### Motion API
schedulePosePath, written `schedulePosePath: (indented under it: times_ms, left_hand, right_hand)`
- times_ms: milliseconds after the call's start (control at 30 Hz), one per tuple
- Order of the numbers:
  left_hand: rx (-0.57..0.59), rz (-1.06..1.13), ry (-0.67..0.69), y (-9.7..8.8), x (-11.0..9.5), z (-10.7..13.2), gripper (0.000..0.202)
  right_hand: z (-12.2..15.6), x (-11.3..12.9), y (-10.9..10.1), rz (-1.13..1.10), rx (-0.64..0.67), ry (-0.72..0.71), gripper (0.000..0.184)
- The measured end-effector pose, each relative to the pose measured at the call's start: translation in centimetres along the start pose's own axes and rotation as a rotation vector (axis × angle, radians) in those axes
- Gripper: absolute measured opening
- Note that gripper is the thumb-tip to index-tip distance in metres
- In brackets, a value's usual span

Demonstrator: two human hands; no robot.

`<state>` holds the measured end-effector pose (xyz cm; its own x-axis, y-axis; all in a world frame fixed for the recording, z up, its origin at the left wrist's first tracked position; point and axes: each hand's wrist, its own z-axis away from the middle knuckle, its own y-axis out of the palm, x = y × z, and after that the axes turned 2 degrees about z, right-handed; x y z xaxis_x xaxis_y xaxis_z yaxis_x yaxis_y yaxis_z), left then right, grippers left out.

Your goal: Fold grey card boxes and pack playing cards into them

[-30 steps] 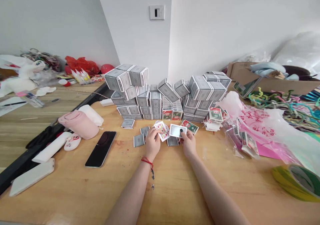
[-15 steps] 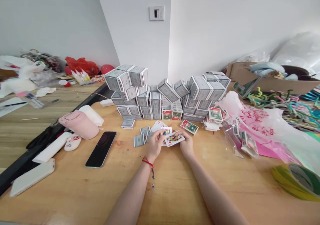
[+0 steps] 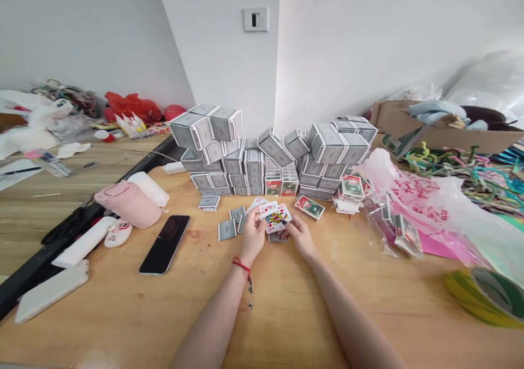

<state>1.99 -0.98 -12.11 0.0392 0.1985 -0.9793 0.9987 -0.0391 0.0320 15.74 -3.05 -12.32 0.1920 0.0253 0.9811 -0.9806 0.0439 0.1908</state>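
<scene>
My left hand [image 3: 252,237], with a red string bracelet at the wrist, pinches playing cards [image 3: 278,218] that face me. The front one is a picture card with a red diamond mark. From the other side my right hand [image 3: 302,239] grips the same cards near their lower right edge. Under them, a grey-backed card [image 3: 277,237] shows on the table, partly covered. More grey-backed cards [image 3: 227,230] lie just left of my left hand. A card box [image 3: 310,208] in green and red rests beyond my right hand.
Blocks made of grey-backed cards [image 3: 254,167] stand stacked along the back. A small block [image 3: 208,202] sits before them. A phone [image 3: 165,244] and pink pouch [image 3: 130,204] lie left. Plastic bags [image 3: 426,194], card boxes [image 3: 351,188] and a tape roll [image 3: 487,295] are right.
The cards in my hands have turned more upright and shifted slightly left. My right hand has moved its grip lower on them, and the grey-backed card beneath now shows more.
</scene>
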Motion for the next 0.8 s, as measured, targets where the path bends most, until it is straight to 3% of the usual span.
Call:
schedulePosePath:
  times_ms: [133,300,500,700,800]
  left_hand:
    - [0.025,-0.031,0.006,0.21,0.11,0.33,0.028]
    - [0.060,-0.039,-0.008,-0.09,-0.01,0.62,0.009]
    - [0.015,-0.087,0.009,-0.47,0.17,0.49,0.022]
    - [-0.070,-0.093,0.009,0.00,0.48,0.42,0.017]
    - [-0.004,-0.174,-0.022,0.28,0.40,0.64,0.009]
  right_hand:
    - [-0.46,-0.50,-0.34,0.061,-0.025,0.112,0.039]
    - [-0.64,-0.80,-0.50,0.096,-0.047,0.042,0.039]
    - [-0.61,-0.80,-0.58,0.050,-0.089,-0.041,0.037]
    - [-0.39,-0.46,-0.64,-0.025,-0.052,0.025,0.036]
    - [-0.47,-0.68,-0.76,-0.012,-0.062,0.040,0.032]
